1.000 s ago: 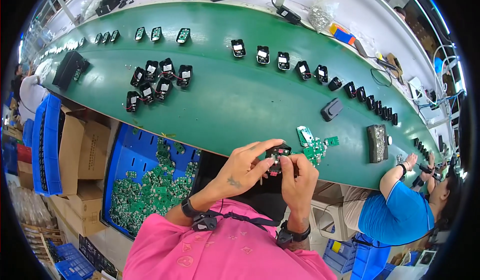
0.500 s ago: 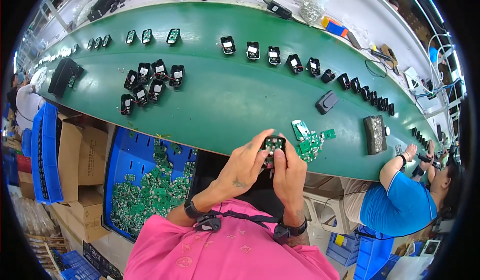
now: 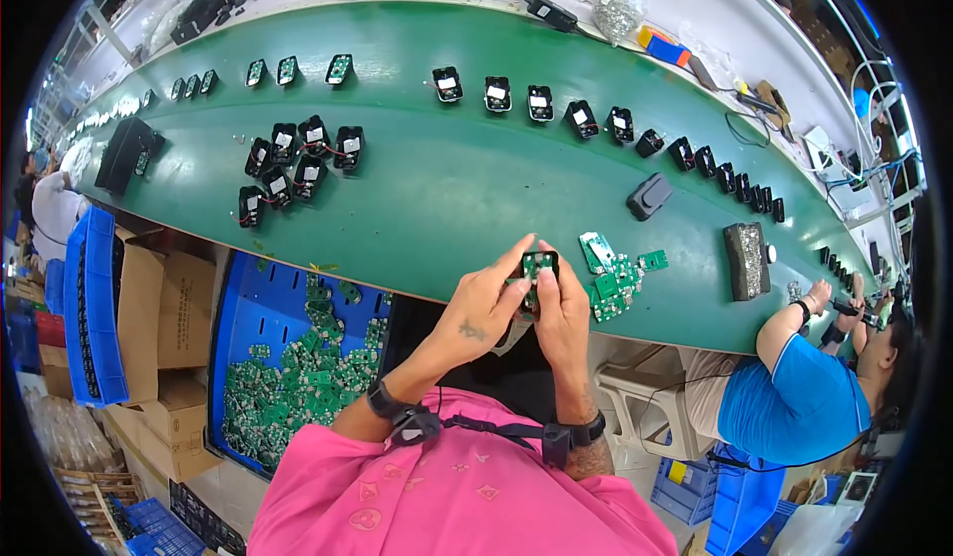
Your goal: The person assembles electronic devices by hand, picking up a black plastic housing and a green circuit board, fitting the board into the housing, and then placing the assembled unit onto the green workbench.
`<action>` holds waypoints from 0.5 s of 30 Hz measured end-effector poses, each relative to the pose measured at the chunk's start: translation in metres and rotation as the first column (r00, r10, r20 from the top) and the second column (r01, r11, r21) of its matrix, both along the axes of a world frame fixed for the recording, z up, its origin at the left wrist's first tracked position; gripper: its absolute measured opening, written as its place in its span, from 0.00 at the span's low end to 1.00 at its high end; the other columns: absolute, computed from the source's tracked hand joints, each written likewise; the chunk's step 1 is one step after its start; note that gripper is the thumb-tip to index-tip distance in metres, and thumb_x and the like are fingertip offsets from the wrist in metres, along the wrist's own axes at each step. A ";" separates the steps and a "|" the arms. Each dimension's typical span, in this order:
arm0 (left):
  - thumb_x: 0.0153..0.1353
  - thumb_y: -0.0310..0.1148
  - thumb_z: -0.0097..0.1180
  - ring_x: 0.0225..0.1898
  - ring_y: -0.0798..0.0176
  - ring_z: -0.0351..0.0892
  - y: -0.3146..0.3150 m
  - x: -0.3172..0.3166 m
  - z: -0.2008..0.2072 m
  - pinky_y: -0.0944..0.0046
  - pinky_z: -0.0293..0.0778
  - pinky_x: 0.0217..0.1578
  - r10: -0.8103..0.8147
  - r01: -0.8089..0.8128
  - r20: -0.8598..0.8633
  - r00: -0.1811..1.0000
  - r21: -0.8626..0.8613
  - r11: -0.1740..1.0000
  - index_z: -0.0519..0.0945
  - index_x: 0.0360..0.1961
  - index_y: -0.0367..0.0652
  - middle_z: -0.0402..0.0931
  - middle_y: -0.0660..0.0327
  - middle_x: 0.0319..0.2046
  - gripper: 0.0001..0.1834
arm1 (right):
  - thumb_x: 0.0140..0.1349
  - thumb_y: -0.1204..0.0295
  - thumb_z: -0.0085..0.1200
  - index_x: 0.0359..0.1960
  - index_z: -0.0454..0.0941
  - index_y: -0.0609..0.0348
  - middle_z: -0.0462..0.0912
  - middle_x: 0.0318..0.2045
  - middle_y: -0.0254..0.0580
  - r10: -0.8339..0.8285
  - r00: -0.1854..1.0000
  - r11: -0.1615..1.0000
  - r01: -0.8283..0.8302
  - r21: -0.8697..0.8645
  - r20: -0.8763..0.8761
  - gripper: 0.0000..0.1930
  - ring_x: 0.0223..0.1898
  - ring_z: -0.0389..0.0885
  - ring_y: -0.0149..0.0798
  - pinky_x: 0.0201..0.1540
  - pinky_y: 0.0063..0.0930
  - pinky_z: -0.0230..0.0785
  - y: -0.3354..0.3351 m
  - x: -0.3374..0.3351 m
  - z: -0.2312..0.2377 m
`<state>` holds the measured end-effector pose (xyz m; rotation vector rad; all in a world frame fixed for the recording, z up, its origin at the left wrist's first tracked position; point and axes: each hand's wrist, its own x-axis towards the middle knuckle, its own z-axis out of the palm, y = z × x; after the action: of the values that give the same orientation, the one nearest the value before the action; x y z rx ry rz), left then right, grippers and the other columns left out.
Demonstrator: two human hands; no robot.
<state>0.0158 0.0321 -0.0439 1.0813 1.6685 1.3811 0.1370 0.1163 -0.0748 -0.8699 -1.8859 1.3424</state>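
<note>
Between both hands, over the near edge of the green bench (image 3: 447, 208), is a small black plastic case (image 3: 554, 258) with a green circuit board (image 3: 537, 261) in its mouth. My left hand (image 3: 483, 308) grips the case from the left side. My right hand (image 3: 563, 323) closes on it from the right, its thumb pressed on the board. The underside of the case is hidden by my fingers. Just right of my hands lies a loose pile of green circuit boards (image 3: 613, 283).
Black cases (image 3: 309, 174) with white labels cluster left of centre; more line the far side. A dark plastic housing (image 3: 649, 197) and a rough block (image 3: 747, 261) sit to the right. A blue bin (image 3: 230, 328) of boards stands below left. A co-worker (image 3: 794, 397) sits at right.
My hands have shifted slightly away from me with the case, and the right thumb has moved up the board. The things on the bench stay where they were.
</note>
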 end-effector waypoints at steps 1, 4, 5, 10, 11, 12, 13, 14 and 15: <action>0.69 0.28 0.47 0.38 0.53 0.78 -0.004 -0.004 0.001 0.59 0.75 0.41 -0.057 0.057 -0.002 0.998 0.061 0.996 0.65 0.68 0.36 0.78 0.46 0.41 0.27 | 0.75 0.65 0.42 0.64 0.70 0.66 0.82 0.36 0.41 0.001 1.000 1.000 -0.001 -0.001 -0.002 0.22 0.35 0.79 0.32 0.40 0.27 0.73 -0.002 0.002 0.010; 0.68 0.27 0.48 0.29 0.65 0.76 -0.012 -0.004 0.005 0.64 0.75 0.35 -0.091 0.110 -0.121 0.988 0.156 0.982 0.63 0.71 0.38 0.78 0.52 0.35 0.29 | 0.75 0.66 0.41 0.62 0.71 0.67 0.82 0.39 0.44 0.080 0.997 0.919 -0.074 -0.386 -0.001 0.21 0.39 0.79 0.32 0.43 0.28 0.73 -0.010 0.010 0.029; 0.68 0.26 0.48 0.30 0.62 0.77 -0.012 -0.003 0.009 0.62 0.75 0.36 -0.069 0.117 -0.238 0.969 0.192 0.974 0.63 0.70 0.38 0.78 0.50 0.35 0.29 | 0.74 0.67 0.42 0.62 0.72 0.67 0.82 0.41 0.45 0.056 0.998 0.960 -0.055 -0.275 -0.006 0.20 0.40 0.79 0.32 0.44 0.27 0.73 -0.011 0.009 0.030; 0.67 0.25 0.45 0.49 0.30 0.76 -0.013 0.000 0.014 0.50 0.73 0.51 -0.095 0.117 -0.215 0.972 0.090 0.989 0.62 0.68 0.34 0.76 0.37 0.50 0.27 | 0.72 0.71 0.44 0.59 0.75 0.67 0.83 0.43 0.45 -0.026 0.997 0.998 0.031 0.062 -0.075 0.18 0.40 0.79 0.32 0.45 0.26 0.73 -0.013 0.001 0.017; 0.67 0.26 0.45 0.40 0.48 0.76 -0.009 -0.004 0.003 0.57 0.74 0.43 -0.060 0.080 -0.193 0.979 0.094 0.992 0.63 0.68 0.36 0.77 0.45 0.44 0.27 | 0.72 0.71 0.45 0.58 0.76 0.67 0.83 0.42 0.45 -0.018 0.999 1.000 0.018 -0.001 -0.037 0.17 0.39 0.78 0.31 0.44 0.27 0.72 -0.010 -0.005 0.018; 0.68 0.26 0.46 0.31 0.66 0.76 -0.002 -0.008 -0.007 0.64 0.75 0.34 -0.030 0.048 -0.172 0.985 0.099 0.994 0.65 0.68 0.37 0.77 0.52 0.38 0.27 | 0.72 0.71 0.46 0.59 0.75 0.66 0.83 0.37 0.40 -0.016 1.000 1.000 0.016 0.019 0.016 0.18 0.36 0.77 0.28 0.40 0.26 0.72 0.000 -0.011 0.011; 0.69 0.27 0.47 0.31 0.72 0.75 0.006 -0.010 -0.014 0.68 0.75 0.31 -0.061 0.051 0.085 0.995 0.107 0.993 0.66 0.68 0.38 0.78 0.60 0.35 0.26 | 0.72 0.70 0.46 0.55 0.77 0.66 0.82 0.32 0.39 0.012 1.000 0.997 -0.011 -0.071 0.018 0.16 0.31 0.76 0.27 0.34 0.25 0.71 0.006 -0.012 0.008; 0.70 0.28 0.48 0.28 0.73 0.75 0.013 -0.017 -0.015 0.70 0.76 0.31 -0.087 0.067 0.308 0.947 0.075 0.995 0.67 0.68 0.38 0.78 0.64 0.34 0.25 | 0.72 0.70 0.45 0.51 0.78 0.67 0.81 0.28 0.37 0.044 0.999 0.987 -0.042 -0.156 0.012 0.15 0.27 0.76 0.26 0.28 0.24 0.70 0.013 -0.014 0.008; 0.70 0.29 0.48 0.28 0.73 0.75 0.014 -0.025 -0.015 0.70 0.76 0.31 -0.104 0.093 0.321 0.941 0.051 0.994 0.67 0.68 0.37 0.78 0.64 0.33 0.25 | 0.72 0.70 0.45 0.51 0.78 0.67 0.81 0.28 0.37 0.048 0.999 0.987 -0.046 -0.156 0.011 0.15 0.27 0.76 0.26 0.28 0.24 0.70 0.016 -0.014 0.012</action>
<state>-0.0088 0.0463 -0.0592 0.8876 1.3398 1.4393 0.1228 0.1322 -0.0631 -0.9199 -1.8416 1.5327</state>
